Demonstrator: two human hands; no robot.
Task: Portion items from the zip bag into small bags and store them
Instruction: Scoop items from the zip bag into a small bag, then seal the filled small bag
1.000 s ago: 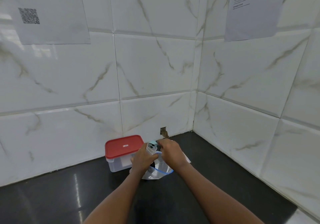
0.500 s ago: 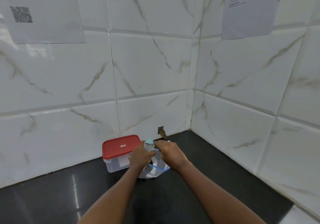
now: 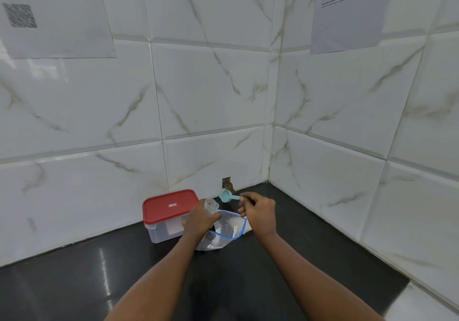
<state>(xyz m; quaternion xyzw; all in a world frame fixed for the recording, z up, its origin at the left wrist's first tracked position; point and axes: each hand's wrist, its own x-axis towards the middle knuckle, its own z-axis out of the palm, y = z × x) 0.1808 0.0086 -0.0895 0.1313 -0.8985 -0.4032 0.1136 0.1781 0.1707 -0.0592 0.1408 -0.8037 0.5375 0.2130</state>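
Left hand (image 3: 198, 220) closed around a small clear bag (image 3: 211, 206) held upright above the zip bag (image 3: 223, 231), and right hand (image 3: 259, 212) pinching the handle of a pale teal scoop (image 3: 226, 195) whose bowl hangs just beyond the small bag's mouth; both forearms cross a wide bare stretch of dark countertop (image 3: 74, 283). The blue-edged zip bag sits open on the counter directly beneath and between the hands, its contents indistinct. Just left and behind stands a clear storage box (image 3: 159, 233) with a red lid (image 3: 170, 205), near the tiled wall (image 3: 211, 97) corner that bounds the counter at back and right.
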